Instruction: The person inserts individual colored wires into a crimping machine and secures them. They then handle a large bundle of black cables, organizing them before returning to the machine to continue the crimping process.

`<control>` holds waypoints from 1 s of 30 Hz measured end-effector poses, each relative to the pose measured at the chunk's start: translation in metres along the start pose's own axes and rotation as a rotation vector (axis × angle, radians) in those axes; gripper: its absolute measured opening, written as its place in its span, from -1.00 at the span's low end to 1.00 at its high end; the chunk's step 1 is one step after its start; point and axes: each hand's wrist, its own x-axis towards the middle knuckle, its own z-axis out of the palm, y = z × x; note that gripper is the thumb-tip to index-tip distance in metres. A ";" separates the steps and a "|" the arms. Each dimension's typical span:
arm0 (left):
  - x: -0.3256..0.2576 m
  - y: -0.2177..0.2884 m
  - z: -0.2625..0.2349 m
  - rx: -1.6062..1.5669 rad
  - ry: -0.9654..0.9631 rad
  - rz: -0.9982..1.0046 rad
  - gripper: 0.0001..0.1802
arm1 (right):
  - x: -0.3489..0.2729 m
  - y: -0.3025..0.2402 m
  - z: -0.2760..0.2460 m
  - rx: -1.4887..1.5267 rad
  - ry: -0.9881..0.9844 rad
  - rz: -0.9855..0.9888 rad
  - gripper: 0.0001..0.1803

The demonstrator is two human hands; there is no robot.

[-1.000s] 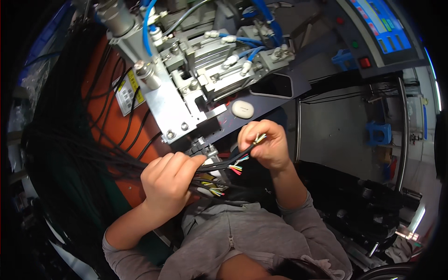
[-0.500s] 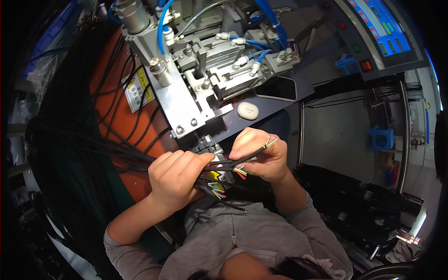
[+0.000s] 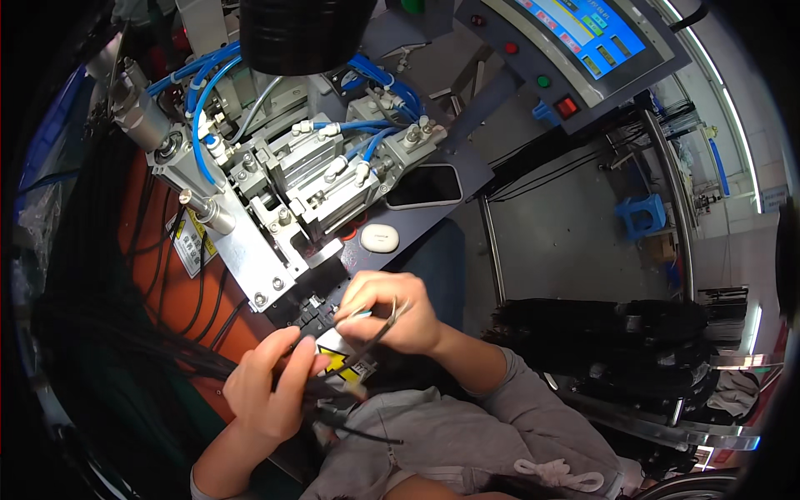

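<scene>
My left hand [image 3: 271,387] is curled around a bundle of black cables [image 3: 179,354] that comes in from the left, its index finger and thumb partly raised. My right hand [image 3: 392,312] is closed in a pinch on thin stripped wires [image 3: 357,315], pale with a bluish tint. Beside its fingers, one black cable [image 3: 371,345] slants up to a frayed end of bare wires. Below the hands, another black cable end [image 3: 375,437] sticks out over my grey top. Cable ends next to my left hand are blurred by motion.
Ahead stands a metal machine [image 3: 308,179] with pneumatic cylinders and blue hoses. A smartphone [image 3: 425,187] and a white oval case [image 3: 380,238] lie on its dark base. A control panel [image 3: 583,50] is at the upper right, a blue stool [image 3: 640,217] beyond. Black cable bundles [image 3: 583,337] hang at right.
The view has shifted, so the machine appears farther left. My left hand's fingers have loosened and spread. My right hand has turned inward, pinching wires closer to the machine's front.
</scene>
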 end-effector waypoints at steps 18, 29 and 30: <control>-0.010 -0.009 0.010 0.066 0.125 0.060 -0.79 | 0.022 0.000 0.030 0.217 -0.004 -0.266 -0.68; -0.006 -0.009 0.011 0.077 0.054 0.029 -0.80 | 0.024 -0.016 0.024 0.212 -0.010 0.071 -0.87; -0.007 -0.009 0.012 0.069 0.052 0.016 -0.81 | 0.022 -0.014 0.025 0.175 0.020 0.060 -0.87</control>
